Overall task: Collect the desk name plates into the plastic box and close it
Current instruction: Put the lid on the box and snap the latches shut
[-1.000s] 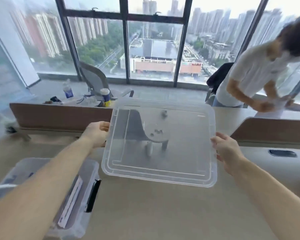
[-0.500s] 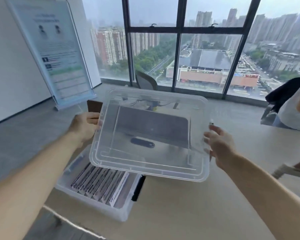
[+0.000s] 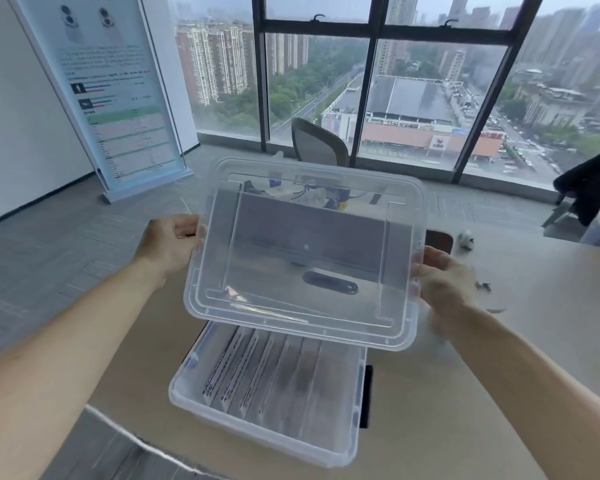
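Lid (image 3: 302, 251): a clear, rigid plastic rectangle with rounded corners and a raised moulded rim, held in the air and tilted, its far edge higher than its near edge. It hangs above the far part of the box (image 3: 257, 433), not touching it. Box: clear plastic, open-topped, resting near the front edge of the pale, smooth worktop (image 3: 465, 427); a black latch (image 3: 365, 396) shows on its right side. Name plates (image 3: 267, 372): thin flat strips standing on edge in a tight row inside the box, grey with pale edges; the motion blur hides any lettering. Left hand (image 3: 170, 245): grasps the lid's left edge, fingers curled round the rim. Right hand (image 3: 445, 278): blurred, pressed against the lid's right edge with fingers spread along it. Both forearms reach in from the lower corners, the lid between the two hands and the box below and between the arms. Seen through the lid: a dark oval cable port (image 3: 329, 284) in the worktop. Beyond: a grey mesh chair (image 3: 317, 145), a standing poster (image 3: 115, 88) at left, and tall dark-framed windows (image 3: 371, 81).
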`<state>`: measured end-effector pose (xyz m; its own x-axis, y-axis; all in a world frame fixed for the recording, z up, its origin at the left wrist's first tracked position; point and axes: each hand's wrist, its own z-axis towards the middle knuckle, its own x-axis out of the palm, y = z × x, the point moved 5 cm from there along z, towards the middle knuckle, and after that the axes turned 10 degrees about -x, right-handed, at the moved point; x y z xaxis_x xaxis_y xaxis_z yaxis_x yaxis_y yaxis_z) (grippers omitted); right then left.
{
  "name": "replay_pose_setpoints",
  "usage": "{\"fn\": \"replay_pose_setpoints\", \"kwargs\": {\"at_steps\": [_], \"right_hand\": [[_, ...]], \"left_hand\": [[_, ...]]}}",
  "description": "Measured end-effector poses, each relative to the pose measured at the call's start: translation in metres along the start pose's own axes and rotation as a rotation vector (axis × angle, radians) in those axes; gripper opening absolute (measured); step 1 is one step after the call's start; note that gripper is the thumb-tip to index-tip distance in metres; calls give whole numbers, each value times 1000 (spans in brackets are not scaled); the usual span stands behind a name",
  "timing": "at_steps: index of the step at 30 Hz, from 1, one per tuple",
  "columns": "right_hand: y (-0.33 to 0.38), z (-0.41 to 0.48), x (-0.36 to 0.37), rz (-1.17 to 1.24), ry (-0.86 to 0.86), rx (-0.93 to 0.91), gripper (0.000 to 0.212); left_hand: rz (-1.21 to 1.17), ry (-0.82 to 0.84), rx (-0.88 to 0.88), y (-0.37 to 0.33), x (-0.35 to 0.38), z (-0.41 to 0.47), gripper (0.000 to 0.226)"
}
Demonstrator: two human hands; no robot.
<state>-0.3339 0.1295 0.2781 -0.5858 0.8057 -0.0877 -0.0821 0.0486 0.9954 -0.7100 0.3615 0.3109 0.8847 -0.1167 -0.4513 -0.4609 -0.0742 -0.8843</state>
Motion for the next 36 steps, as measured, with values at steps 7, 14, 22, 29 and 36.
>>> {"fn": "replay_pose_setpoints", "kwargs": {"at_steps": [7, 14, 22, 29, 36], "right_hand": [[-22, 8, 24, -178, -105, -11, 31], [-13, 17, 31, -326, -50, -113, 21], [-2, 12, 36, -437, -57, -166, 4], [14, -13, 39, -240, -163, -169, 18], [-1, -33, 45, 23, -127, -130, 41]], "left_hand": [[83, 130, 65, 12, 8, 52, 32], [198, 124, 130, 19, 3, 74, 26], [122, 75, 151, 12, 1, 82, 17], [-73, 265, 151, 13, 13, 101, 17], [-236, 515, 68, 31, 1, 105, 27]]}}
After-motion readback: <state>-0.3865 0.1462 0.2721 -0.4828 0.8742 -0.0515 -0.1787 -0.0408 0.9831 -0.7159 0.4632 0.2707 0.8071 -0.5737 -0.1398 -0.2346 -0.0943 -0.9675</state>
